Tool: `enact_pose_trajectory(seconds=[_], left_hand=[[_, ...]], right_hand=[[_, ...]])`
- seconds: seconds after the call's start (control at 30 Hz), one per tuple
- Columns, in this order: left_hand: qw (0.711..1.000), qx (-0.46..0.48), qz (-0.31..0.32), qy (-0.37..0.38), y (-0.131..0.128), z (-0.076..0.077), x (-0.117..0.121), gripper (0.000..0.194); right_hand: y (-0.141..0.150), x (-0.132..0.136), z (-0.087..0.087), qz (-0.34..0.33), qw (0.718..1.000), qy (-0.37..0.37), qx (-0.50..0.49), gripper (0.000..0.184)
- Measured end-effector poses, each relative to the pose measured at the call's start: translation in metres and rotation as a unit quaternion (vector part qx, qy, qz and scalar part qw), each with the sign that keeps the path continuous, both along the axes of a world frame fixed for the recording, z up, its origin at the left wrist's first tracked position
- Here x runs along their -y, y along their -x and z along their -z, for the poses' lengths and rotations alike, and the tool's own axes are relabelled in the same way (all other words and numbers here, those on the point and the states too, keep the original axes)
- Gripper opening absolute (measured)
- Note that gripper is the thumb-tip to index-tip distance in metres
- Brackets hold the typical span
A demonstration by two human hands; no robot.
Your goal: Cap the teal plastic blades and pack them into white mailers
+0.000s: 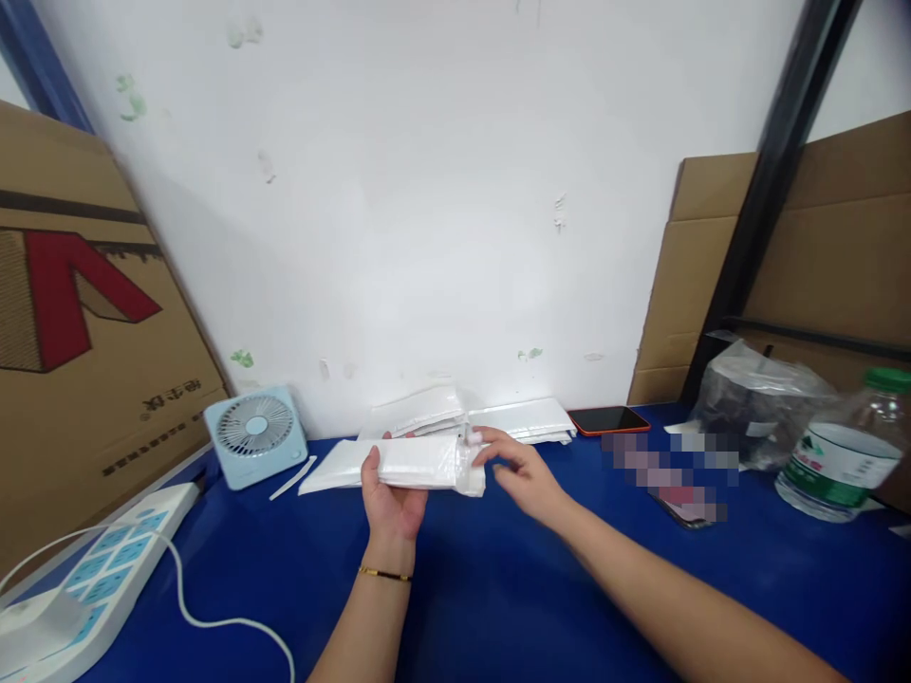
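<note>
My left hand (395, 507) is wrapped from below around a flat white packet (417, 462), thumb on top and fingers mostly hidden behind. Clear, crinkled plastic bag (466, 470) shows at the packet's right end. At that end is my right hand (523, 474), its fingers bent together at the edge of the plastic and slightly blurred. Another white piece (331, 467) reaches out to the left under the held packet. Behind my hands, more white packets (419, 408) lean near the wall, and a flat stack of white packets (527, 419) lies to their right.
A light blue fan (256, 436) and a white power strip (120, 569) with a cable stand left. A phone (610, 420), a clear plastic bag with dark contents (758, 398) and a water bottle (840, 465) are right. Cardboard (92, 313) borders the blue table (491, 598).
</note>
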State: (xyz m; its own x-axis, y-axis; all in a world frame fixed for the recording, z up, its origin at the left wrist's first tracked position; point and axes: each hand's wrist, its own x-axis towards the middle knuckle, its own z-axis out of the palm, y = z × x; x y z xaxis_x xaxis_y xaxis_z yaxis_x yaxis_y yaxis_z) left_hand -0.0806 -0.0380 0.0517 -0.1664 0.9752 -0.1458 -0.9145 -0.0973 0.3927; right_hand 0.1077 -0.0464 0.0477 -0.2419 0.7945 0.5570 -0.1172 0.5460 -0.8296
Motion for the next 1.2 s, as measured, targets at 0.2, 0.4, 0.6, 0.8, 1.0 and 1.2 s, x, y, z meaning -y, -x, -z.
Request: enact_pose_trajectory(seconds=[0.2,0.4,0.6,0.8,1.0,1.2], left_hand=[[0.967,-0.213,-0.008,-0.139,-0.043,-0.019,0.015,0.048],[0.926,-0.323,0.008,-0.194,-0.077,-0.026,0.023,0.062],[0.918,-0.331,-0.051,-0.214,-0.077,-0.033,0.025,0.054],[0.929,-0.301,-0.072,-0.201,-0.082,-0.032,0.030,0.051],[0.935,-0.268,-0.123,-0.197,-0.075,-0.026,0.022,0.044],[0.943,-0.238,-0.166,-0.162,-0.063,-0.023,0.014,0.035]], right_hand=[[-0.001,0.002,0.038,-0.024,0.792,0.444,-0.418,0.031],[-0.002,0.000,0.044,-0.043,0.736,0.499,-0.455,0.034],[0.003,0.003,0.055,-0.019,0.758,0.520,-0.394,0.028],[0.012,0.010,0.050,0.022,0.819,0.498,-0.284,0.028],[-0.003,-0.003,0.050,0.126,0.882,0.407,-0.203,0.027],[-0.030,-0.017,0.059,0.220,0.902,0.361,-0.091,0.030]])
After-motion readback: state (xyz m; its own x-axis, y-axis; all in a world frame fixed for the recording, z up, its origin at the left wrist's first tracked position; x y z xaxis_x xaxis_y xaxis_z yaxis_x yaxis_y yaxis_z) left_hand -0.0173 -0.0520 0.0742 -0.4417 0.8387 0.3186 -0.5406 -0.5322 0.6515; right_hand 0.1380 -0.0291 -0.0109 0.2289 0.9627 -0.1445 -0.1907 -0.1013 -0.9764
